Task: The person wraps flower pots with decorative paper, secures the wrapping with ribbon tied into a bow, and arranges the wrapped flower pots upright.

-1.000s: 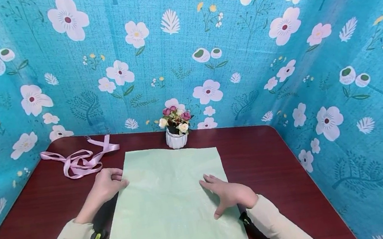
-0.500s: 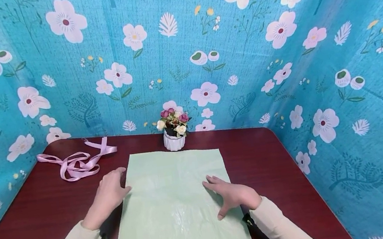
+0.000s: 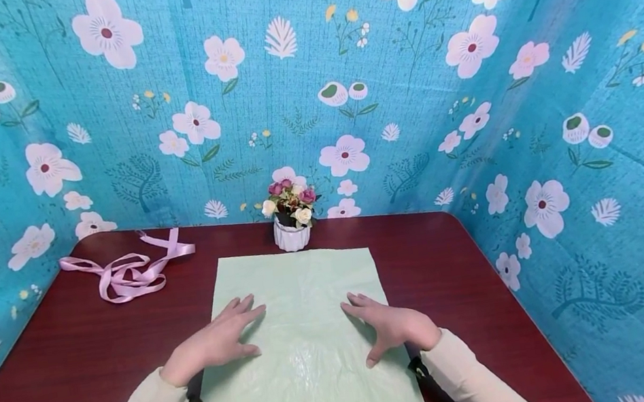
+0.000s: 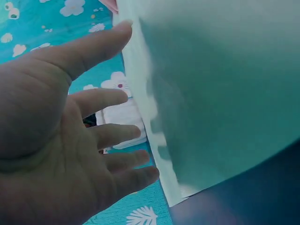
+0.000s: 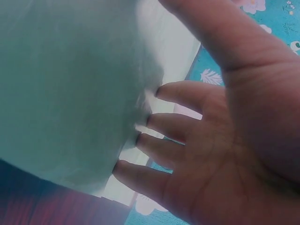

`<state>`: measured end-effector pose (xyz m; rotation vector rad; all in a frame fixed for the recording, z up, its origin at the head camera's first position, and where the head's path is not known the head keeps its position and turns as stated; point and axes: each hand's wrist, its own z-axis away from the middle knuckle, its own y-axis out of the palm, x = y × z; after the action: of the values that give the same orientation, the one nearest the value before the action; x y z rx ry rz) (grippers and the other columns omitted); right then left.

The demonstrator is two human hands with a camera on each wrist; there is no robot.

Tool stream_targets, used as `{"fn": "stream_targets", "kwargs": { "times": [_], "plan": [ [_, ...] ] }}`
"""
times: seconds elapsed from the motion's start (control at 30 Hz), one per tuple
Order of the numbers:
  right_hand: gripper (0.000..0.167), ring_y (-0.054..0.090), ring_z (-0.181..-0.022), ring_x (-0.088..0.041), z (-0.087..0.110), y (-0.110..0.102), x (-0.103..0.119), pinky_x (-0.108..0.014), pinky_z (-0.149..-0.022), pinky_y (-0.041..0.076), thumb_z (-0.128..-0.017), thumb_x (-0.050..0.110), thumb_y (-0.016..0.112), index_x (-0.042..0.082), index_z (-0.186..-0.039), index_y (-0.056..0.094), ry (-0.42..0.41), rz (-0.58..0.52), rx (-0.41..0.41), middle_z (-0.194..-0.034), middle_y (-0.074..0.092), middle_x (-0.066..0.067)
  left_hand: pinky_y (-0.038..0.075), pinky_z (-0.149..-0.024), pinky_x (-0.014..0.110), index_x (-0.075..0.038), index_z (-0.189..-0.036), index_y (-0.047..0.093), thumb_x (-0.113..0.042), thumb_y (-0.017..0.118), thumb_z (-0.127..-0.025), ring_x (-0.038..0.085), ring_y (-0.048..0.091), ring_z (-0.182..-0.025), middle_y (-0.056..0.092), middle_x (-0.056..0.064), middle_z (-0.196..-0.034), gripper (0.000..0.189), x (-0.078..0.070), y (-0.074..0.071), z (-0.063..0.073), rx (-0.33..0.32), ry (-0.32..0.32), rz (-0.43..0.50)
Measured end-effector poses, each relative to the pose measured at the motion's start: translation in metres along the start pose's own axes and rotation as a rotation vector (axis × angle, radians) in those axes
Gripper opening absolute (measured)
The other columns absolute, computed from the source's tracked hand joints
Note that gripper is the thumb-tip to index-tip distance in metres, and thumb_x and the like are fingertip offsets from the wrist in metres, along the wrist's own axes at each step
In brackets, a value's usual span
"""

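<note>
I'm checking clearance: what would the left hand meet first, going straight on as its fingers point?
Probably the thin, pale green rectangular sheet under the left hand, though depth is unclear; if higher, the way looks free to the sheet's far edge.

Two bare hands (image 3: 215, 342) (image 3: 394, 325) and one square pale-green sheet (image 3: 305, 347) show. One pink ribbon tangle (image 3: 149, 274), one white fluted flowerpot (image 3: 292, 236) and one dark-red bench (image 3: 450, 279) appear.

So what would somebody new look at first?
Probably the bright blue flowery cloth hanging behind the dark red table. Next, perhaps the pale green sheet on the table, with the left hand and right hand spread over its sides. Then maybe the potted flowers behind the sheet and the tangled pink ribbon, back left.
</note>
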<state>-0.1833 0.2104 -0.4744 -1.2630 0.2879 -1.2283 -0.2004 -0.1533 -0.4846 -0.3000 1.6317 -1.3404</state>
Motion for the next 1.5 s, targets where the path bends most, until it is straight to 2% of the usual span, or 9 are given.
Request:
{"fn": "stream_targets", "kwargs": {
  "times": [0.17, 0.4, 0.63, 1.1, 1.5],
  "plan": [
    [0.112, 0.012, -0.155, -0.043, 0.001, -0.003, -0.001, -0.055, -0.116, 0.033, -0.071, 0.023, 0.095, 0.002, -0.159, 0.029, -0.003, 0.001, -0.013, -0.168, 0.015, -0.022, 0.029, -0.113, 0.066, 0.0, -0.151, 0.046, -0.024, 0.082, -0.086, 0.058, 0.022, -0.146, 0.028, 0.033, -0.16, 0.078, 0.003, 0.003, -0.001, 0.046, -0.015, 0.009],
    [0.112, 0.013, -0.155, -0.042, 0.003, -0.004, -0.005, -0.055, -0.116, 0.033, -0.071, 0.021, 0.095, 0.001, -0.159, 0.029, -0.01, -0.002, -0.012, -0.167, 0.015, -0.023, 0.029, -0.114, 0.065, 0.0, -0.15, 0.046, -0.028, 0.081, -0.087, 0.057, 0.021, -0.147, 0.025, 0.034, -0.16, 0.078, 0.005, 0.008, -0.002, 0.076, -0.016, 0.014],
    [0.113, 0.014, -0.155, -0.043, 0.002, -0.007, -0.009, -0.055, -0.116, 0.033, -0.07, 0.022, 0.095, 0.001, -0.159, 0.029, -0.013, 0.002, -0.026, -0.167, 0.016, -0.023, 0.028, -0.116, 0.064, -0.002, -0.152, 0.044, -0.031, 0.079, -0.088, 0.053, 0.018, -0.15, 0.023, 0.031, -0.163, 0.078, 0.007, 0.004, -0.005, 0.101, -0.023, 0.023],
    [0.112, 0.015, -0.154, -0.045, 0.006, -0.006, -0.012, -0.057, -0.116, 0.031, -0.069, 0.021, 0.096, 0.0, -0.158, 0.031, -0.017, -0.028, -0.04, -0.167, 0.017, -0.024, 0.027, -0.115, 0.065, -0.001, -0.152, 0.044, -0.031, 0.079, -0.088, 0.054, 0.018, -0.149, 0.022, 0.032, -0.162, 0.078, 0.01, 0.008, -0.009, 0.1, -0.007, 0.038],
    [0.114, 0.013, -0.154, -0.045, 0.004, -0.003, -0.013, -0.059, -0.117, 0.029, -0.069, 0.022, 0.096, -0.001, -0.158, 0.029, -0.007, -0.02, -0.029, -0.167, 0.017, -0.025, 0.028, -0.116, 0.063, 0.0, -0.151, 0.045, -0.029, 0.079, -0.088, 0.051, 0.02, -0.15, 0.024, 0.029, -0.163, 0.077, 0.01, 0.009, -0.006, 0.085, -0.034, 0.038]
  ]
}}
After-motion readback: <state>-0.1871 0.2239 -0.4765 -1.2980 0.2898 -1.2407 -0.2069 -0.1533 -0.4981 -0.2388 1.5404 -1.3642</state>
